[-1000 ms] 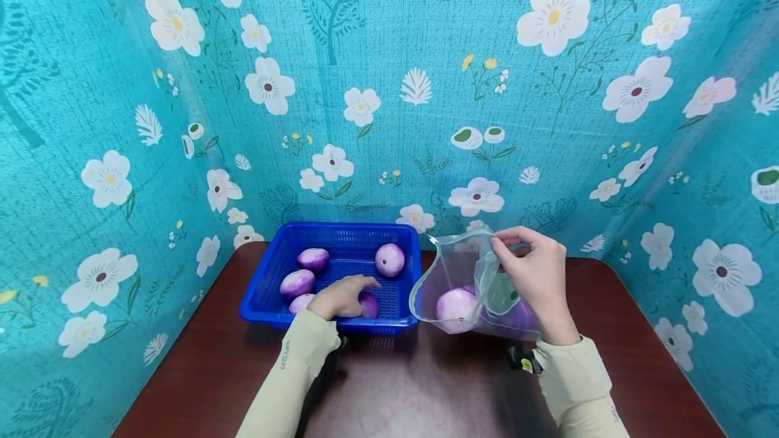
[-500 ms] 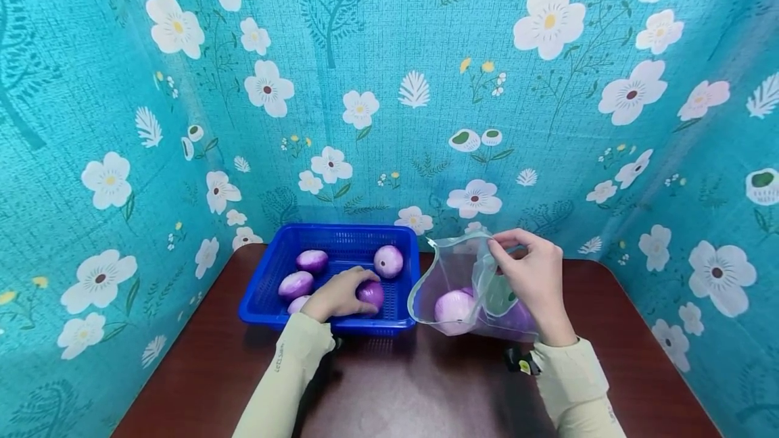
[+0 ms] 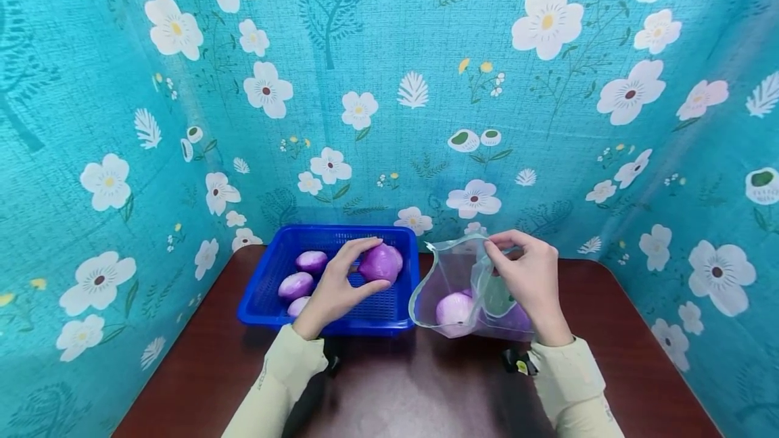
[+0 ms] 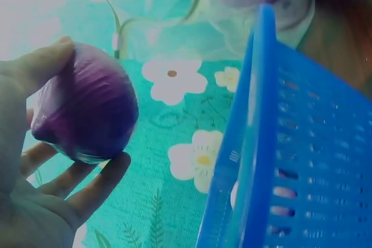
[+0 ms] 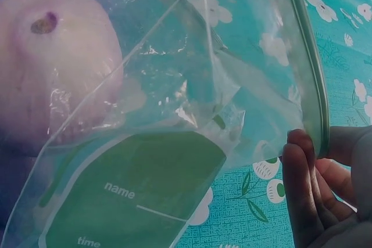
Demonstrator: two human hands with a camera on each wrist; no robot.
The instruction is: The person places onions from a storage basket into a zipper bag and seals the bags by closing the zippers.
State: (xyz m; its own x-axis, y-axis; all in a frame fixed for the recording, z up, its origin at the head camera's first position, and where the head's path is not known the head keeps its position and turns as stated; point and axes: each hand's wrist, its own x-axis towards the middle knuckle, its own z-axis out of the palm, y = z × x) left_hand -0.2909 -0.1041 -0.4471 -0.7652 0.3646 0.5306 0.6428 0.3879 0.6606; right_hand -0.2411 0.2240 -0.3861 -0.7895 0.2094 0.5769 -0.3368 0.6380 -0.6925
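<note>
In the head view my left hand [image 3: 337,286] grips a purple onion [image 3: 379,263] above the blue basket [image 3: 255,296]. The left wrist view shows that onion [image 4: 96,105] between thumb and fingers, raised beside the basket wall [image 4: 325,137]. My right hand [image 3: 531,276] pinches the rim of a clear zip bag [image 3: 453,259], whose mouth gapes toward the basket. Inside the bag lies an onion [image 3: 454,308], with more purple showing behind the plastic. Up close in the right wrist view, fingertips [image 5: 302,149] hold the bag's green zip edge beside a green label [image 5: 139,184].
Several onions [image 3: 296,285] lie along the basket's left side; another is partly hidden behind the held one. Basket and bag stand side by side on a dark brown table [image 3: 389,391]. A turquoise flowered cloth [image 3: 389,154] encloses the back and sides.
My left hand has taken hold of an onion at the basket's near side and lifted it up. My right hand keeps its pinch on the bag, almost unmoved.
</note>
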